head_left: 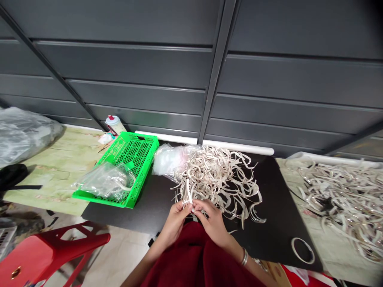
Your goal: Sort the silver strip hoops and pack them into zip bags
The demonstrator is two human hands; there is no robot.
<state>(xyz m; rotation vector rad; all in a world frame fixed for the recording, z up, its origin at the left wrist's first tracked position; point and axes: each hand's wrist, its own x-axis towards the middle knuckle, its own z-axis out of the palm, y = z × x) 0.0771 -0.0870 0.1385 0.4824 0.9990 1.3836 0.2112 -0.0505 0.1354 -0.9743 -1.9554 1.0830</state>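
Note:
My left hand (177, 219) is closed around the lower end of a small bunch of narrow white strips (189, 191) that points up and away from me. Close beside it, my right hand (212, 220) is closed too, its thumb and fingertips pinching at the same end of the bunch. Just beyond both hands lies a tangled heap of curved white strips (221, 171) with brownish edges, spread over a black mat (269, 191). Clear plastic bags (170, 159) lie against the heap's left side. My fingers partly hide the ends of the held strips.
A green plastic basket (139, 187) holds a clear bag of strips (104, 181). Behind it stands a bottle (116, 124). At right are a single white ring (303, 250) and a second heap of strips (347, 199). A red stool (36, 255) stands at lower left.

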